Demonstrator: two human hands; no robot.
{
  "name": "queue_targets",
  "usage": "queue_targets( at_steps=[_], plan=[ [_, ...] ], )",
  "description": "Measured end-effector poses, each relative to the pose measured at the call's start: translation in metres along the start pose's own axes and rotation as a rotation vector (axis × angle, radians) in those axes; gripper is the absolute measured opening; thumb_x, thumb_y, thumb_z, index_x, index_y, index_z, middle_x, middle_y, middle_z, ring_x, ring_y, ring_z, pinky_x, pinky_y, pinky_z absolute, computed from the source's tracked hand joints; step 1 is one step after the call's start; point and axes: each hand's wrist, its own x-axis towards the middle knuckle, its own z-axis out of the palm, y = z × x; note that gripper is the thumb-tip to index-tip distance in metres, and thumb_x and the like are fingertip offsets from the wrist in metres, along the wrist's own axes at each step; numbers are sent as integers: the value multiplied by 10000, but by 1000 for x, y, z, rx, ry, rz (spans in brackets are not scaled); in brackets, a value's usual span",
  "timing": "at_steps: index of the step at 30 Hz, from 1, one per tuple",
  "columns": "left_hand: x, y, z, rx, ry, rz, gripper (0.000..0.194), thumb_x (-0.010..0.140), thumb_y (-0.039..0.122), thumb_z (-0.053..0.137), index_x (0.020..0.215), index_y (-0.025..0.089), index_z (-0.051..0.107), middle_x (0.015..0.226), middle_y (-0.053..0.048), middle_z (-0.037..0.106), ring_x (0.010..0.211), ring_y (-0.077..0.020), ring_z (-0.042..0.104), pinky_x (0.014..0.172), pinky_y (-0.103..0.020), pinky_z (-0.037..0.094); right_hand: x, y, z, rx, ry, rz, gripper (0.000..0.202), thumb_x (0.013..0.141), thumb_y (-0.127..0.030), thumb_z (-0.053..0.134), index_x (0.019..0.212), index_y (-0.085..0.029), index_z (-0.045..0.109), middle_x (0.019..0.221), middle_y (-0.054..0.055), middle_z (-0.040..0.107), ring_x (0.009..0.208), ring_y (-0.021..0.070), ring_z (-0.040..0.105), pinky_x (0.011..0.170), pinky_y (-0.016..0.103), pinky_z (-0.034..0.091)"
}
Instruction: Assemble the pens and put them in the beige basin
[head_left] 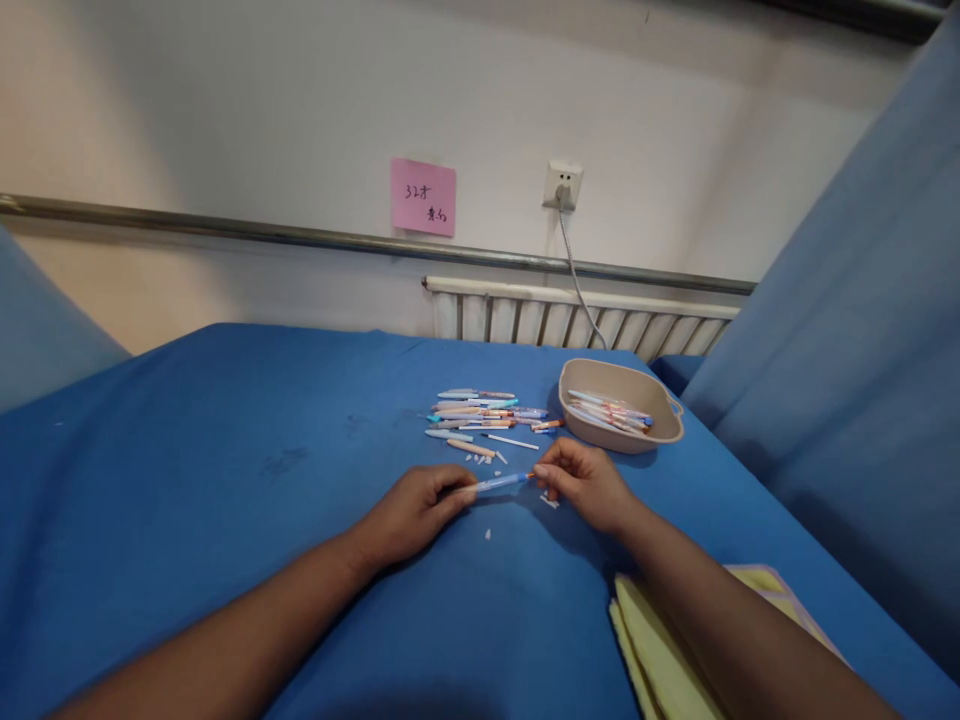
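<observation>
Between my two hands lies a light blue pen, held nearly level just above the blue cloth. My left hand is closed around its left end. The fingertips of my right hand pinch the pen's orange right end; whether that end is a separate part I cannot tell. Beyond my hands is a loose pile of pens and pen parts. A thin white refill and a peach-coloured barrel lie at its near side. Several small white pieces are scattered around my hands.
A beige basket with several pens in it stands right of the pile. A folded yellow cloth lies under my right forearm. The blue-covered surface reaches back to a radiator and wall. A blue curtain hangs at right.
</observation>
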Motion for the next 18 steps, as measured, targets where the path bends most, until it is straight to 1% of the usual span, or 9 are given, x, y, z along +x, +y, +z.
queue_targets(
  at_steps=[6, 14, 18],
  plan=[
    [0, 1, 1, -11, -37, -17, 305, 908, 387, 397, 860, 165, 601, 759, 5, 587, 708, -141, 521, 648, -224, 386, 3, 0, 2, 49, 0, 42, 282, 745, -447, 612, 709, -183, 518, 597, -23, 587, 462, 90, 506, 471, 225, 419],
    [-1, 3, 0, -30, -39, -21, 311, 905, 397, 393, 862, 164, 595, 757, 4, 576, 711, -140, 514, 652, -226, 383, 3, 5, 2, -17, 14, 70, 310, 774, -482, 563, 717, -180, 519, 561, -31, 570, 435, 87, 492, 456, 220, 400],
    [-1, 3, 0, -33, -45, -30, 304, 906, 383, 397, 820, 162, 587, 724, 15, 561, 684, -130, 511, 642, -219, 376, 4, 5, 3, 22, 18, 84, 321, 770, -489, 564, 701, -181, 508, 532, -40, 547, 418, 82, 472, 438, 214, 382]
  ],
)
